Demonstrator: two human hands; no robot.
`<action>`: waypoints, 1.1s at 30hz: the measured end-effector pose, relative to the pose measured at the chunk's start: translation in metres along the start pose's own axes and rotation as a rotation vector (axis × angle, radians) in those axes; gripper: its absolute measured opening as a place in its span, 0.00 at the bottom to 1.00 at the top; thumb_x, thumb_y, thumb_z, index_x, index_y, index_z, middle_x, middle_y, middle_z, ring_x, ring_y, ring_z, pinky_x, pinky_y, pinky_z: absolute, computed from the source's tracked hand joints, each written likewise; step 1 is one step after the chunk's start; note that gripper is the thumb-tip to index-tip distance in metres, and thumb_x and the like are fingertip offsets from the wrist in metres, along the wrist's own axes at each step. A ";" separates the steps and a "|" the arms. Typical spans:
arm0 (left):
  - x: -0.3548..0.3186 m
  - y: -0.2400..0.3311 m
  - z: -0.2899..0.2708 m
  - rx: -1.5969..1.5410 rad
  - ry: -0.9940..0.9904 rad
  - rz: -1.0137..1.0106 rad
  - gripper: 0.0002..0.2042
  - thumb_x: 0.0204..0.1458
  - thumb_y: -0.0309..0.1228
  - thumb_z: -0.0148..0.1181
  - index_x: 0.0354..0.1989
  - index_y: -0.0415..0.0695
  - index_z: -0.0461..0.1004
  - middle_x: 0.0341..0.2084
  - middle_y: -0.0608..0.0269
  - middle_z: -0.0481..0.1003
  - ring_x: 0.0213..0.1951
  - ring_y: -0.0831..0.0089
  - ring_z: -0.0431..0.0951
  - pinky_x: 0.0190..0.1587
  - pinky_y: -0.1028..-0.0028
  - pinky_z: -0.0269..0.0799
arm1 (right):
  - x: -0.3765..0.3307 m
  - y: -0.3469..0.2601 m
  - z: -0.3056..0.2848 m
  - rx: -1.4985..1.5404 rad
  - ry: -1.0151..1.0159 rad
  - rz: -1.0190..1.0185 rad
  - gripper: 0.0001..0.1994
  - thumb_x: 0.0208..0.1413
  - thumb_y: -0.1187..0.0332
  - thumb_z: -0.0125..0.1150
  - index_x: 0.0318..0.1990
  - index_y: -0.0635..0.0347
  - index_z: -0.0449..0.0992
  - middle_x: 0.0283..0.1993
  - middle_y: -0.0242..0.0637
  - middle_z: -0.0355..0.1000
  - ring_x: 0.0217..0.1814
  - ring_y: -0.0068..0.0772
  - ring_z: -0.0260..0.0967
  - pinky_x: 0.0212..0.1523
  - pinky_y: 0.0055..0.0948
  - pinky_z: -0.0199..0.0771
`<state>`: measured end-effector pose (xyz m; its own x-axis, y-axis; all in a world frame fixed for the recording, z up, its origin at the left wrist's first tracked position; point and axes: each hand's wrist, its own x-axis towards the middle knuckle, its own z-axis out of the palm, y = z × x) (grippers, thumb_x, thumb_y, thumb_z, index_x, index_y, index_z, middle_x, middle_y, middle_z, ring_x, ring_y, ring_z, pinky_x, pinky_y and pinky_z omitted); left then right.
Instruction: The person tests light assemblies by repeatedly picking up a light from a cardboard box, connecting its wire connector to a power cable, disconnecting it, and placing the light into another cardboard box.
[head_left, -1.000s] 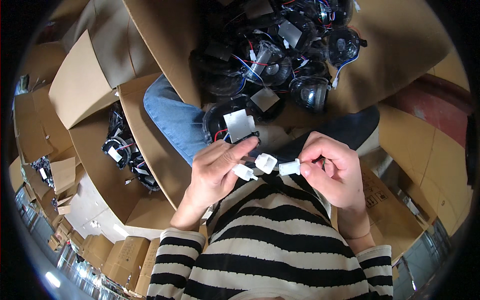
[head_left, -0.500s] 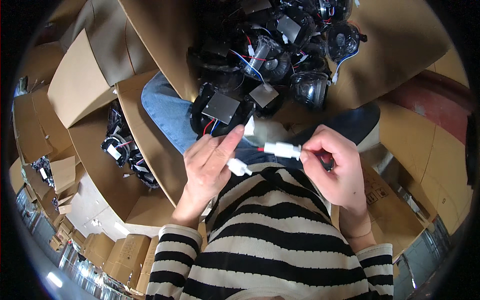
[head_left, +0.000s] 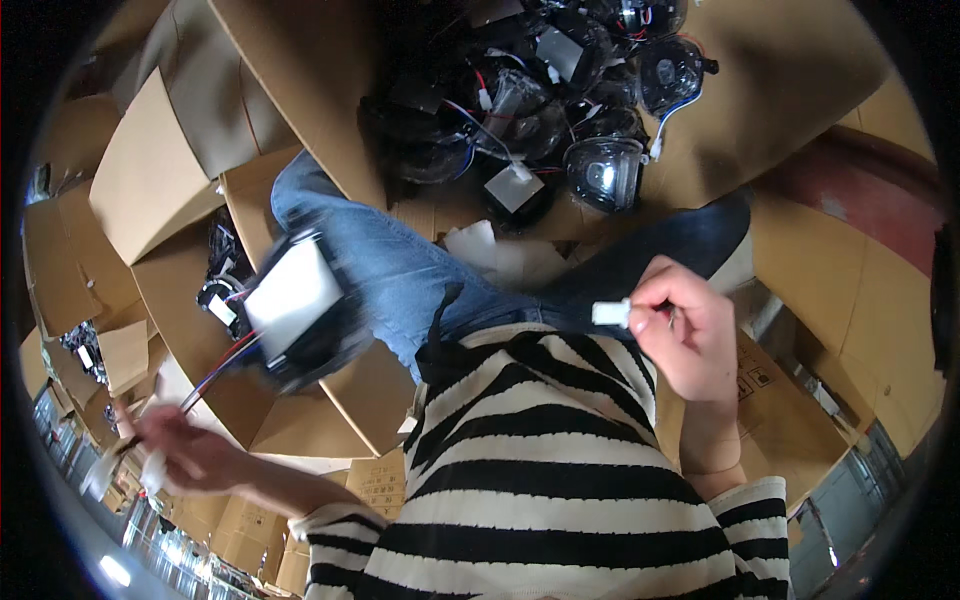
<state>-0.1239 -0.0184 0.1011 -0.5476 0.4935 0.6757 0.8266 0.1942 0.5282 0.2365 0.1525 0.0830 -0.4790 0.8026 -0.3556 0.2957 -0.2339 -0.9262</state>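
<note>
My left hand is flung out low to the left and blurred. It is closed on red and blue wires that run up to a black part with a white label, which hangs in the air over the open cardboard box at my left. My right hand stays at chest height on the right, with a small white connector piece pinched between thumb and fingers. The two hands are far apart.
A large cardboard box straight ahead holds several black round lamp-like parts with coloured wires. My jeans-clad leg lies between the boxes. More cardboard boxes and flaps surround me on both sides.
The hands were together at my chest working on white connectors. My left hand has swung down and left, carrying the black part by its wires. My right hand keeps a white piece.
</note>
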 end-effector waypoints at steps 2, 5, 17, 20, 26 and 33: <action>0.025 -0.032 -0.028 0.224 0.187 -0.088 0.11 0.52 0.29 0.46 0.31 0.32 0.72 0.24 0.57 0.71 0.17 0.79 0.63 0.19 0.84 0.59 | -0.002 0.012 0.004 0.006 -0.043 -0.002 0.02 0.42 0.78 0.54 0.24 0.63 0.68 0.21 0.29 0.60 0.19 0.16 0.50 0.19 0.16 0.48; 0.045 -0.099 -0.072 0.896 0.103 0.214 0.13 0.52 0.33 0.47 0.26 0.36 0.73 0.23 0.60 0.73 0.21 0.79 0.68 0.21 0.80 0.62 | -0.008 0.018 0.005 -0.043 -0.138 -0.080 0.03 0.43 0.76 0.55 0.24 0.62 0.67 0.20 0.29 0.59 0.19 0.19 0.53 0.19 0.18 0.50; -0.022 -0.057 0.090 0.449 -0.383 -0.064 0.11 0.46 0.24 0.52 0.40 0.40 0.69 0.34 0.53 0.70 0.34 0.68 0.72 0.38 0.74 0.66 | 0.000 0.035 -0.005 -0.048 -0.079 -0.096 0.03 0.41 0.78 0.55 0.23 0.62 0.67 0.20 0.31 0.60 0.19 0.23 0.56 0.18 0.21 0.52; -0.054 0.039 0.178 -0.094 -0.740 -0.100 0.08 0.43 0.23 0.54 0.33 0.41 0.72 0.30 0.59 0.72 0.33 0.71 0.72 0.37 0.75 0.67 | 0.001 0.041 -0.010 -0.049 -0.078 -0.083 0.03 0.41 0.78 0.55 0.23 0.62 0.67 0.19 0.32 0.60 0.19 0.25 0.57 0.19 0.22 0.53; -0.092 0.077 0.347 -0.082 -1.029 0.469 0.12 0.44 0.30 0.50 0.38 0.41 0.69 0.37 0.56 0.70 0.38 0.60 0.70 0.41 0.68 0.66 | -0.001 0.043 -0.015 -0.088 -0.087 -0.228 0.02 0.40 0.79 0.54 0.23 0.63 0.68 0.21 0.33 0.63 0.20 0.23 0.57 0.19 0.19 0.53; -0.111 0.075 0.427 0.332 -1.386 0.289 0.15 0.49 0.37 0.44 0.42 0.43 0.65 0.41 0.51 0.67 0.42 0.58 0.68 0.42 0.64 0.66 | -0.007 0.047 -0.028 -0.055 -0.088 -0.085 0.03 0.41 0.77 0.54 0.22 0.63 0.67 0.21 0.37 0.63 0.24 0.36 0.62 0.24 0.28 0.61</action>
<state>0.0542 0.3032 -0.1539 0.0427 0.9178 -0.3947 0.9807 0.0368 0.1918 0.2771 0.1510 0.0458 -0.5740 0.7665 -0.2882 0.2946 -0.1350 -0.9460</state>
